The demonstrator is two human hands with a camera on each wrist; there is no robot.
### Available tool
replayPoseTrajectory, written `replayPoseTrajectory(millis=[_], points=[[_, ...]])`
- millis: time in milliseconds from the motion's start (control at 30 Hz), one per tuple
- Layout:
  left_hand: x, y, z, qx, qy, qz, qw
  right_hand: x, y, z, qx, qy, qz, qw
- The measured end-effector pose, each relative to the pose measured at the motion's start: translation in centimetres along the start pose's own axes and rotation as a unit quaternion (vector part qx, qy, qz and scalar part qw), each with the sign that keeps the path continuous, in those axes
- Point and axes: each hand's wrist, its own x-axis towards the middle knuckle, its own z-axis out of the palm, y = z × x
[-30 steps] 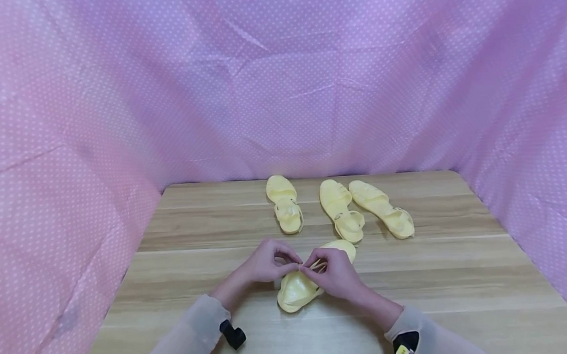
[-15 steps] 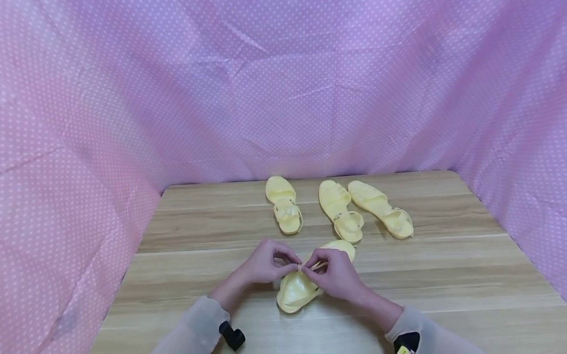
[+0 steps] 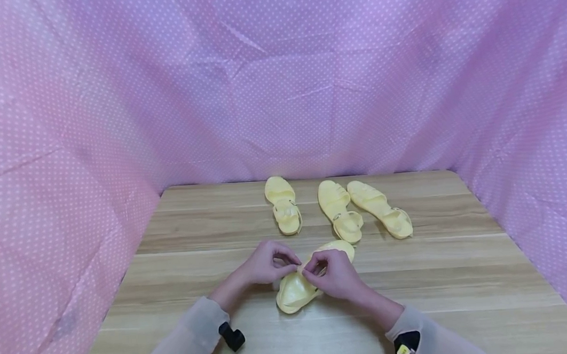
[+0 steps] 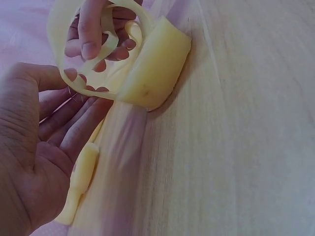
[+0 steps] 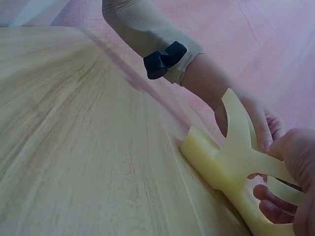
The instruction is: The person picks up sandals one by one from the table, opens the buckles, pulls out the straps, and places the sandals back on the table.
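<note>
A yellow strappy sandal (image 3: 294,294) lies on the table with its heel end toward me. My left hand (image 3: 267,262) pinches a thin strap of it between thumb and fingers, as the left wrist view shows at the strap's lower loop (image 4: 93,92). From the other side my right hand (image 3: 335,273) pinches a strap above the sandal, its fingertips close to the left ones. In the right wrist view the sandal's heel (image 5: 197,147) rests on the wood. The buckle is hidden by the fingers.
Behind the hands lie three more yellow sandals: one at left (image 3: 283,203), one in the middle (image 3: 339,209) and one at right (image 3: 380,208). The middle one's heel nearly meets the worked sandal's toe. A pink dotted cloth (image 3: 279,91) surrounds the wooden table (image 3: 194,219).
My right fingertips have shifted slightly down and away from the left ones. The left hand and the sandals stay nearly where they were.
</note>
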Motion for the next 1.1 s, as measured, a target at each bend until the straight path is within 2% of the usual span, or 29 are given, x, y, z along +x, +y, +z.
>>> replayPoseTrajectory(millis=[167,267,367,433,467,533,600,667,733,900,1000,1100], points=[[-0.1,0.2,0.1,-0.001,0.000,-0.015,0.9999,0.0,-0.2,0.1,-0.001,-0.002,0.010,1.000],[-0.4,1.0,0.5,0.001,0.001,-0.013,0.9999,-0.2,-0.5,-0.4,-0.017,0.010,-0.003,1.000],[-1.1,2.5,1.1,0.056,-0.004,-0.005,0.9984,-0.4,-0.9,-2.1,-0.099,0.047,-0.024,0.994],[-1.8,3.6,1.7,0.126,-0.015,-0.010,0.9919,-0.7,-1.0,-3.7,-0.176,0.073,-0.016,0.982],[-2.1,4.1,2.0,0.166,-0.022,-0.019,0.9857,-1.0,-0.8,-4.5,-0.213,0.079,-0.006,0.974],[-2.8,4.9,2.8,0.233,-0.039,-0.037,0.9711,-1.6,-0.4,-5.7,-0.255,0.061,0.014,0.965],[-3.3,5.2,3.6,0.272,-0.040,-0.056,0.9599,-2.4,0.2,-6.3,-0.264,0.021,0.028,0.964],[-3.6,5.5,4.0,0.283,-0.027,-0.074,0.9559,-3.1,0.9,-6.1,-0.259,-0.022,0.022,0.965],[-3.7,5.6,4.1,0.281,-0.009,-0.082,0.9562,-3.4,1.5,-5.6,-0.258,-0.043,0.003,0.965],[-4.3,6.0,3.2,0.290,0.005,-0.078,0.9539,-2.9,1.9,-3.9,-0.257,-0.009,-0.018,0.966],[-5.0,6.7,1.7,0.309,0.016,-0.076,0.9479,-1.9,1.0,-3.2,-0.241,-0.007,-0.013,0.970],[-5.7,7.4,-0.4,0.335,0.051,-0.072,0.9381,0.2,-0.1,-2.8,-0.229,-0.001,-0.050,0.972]])
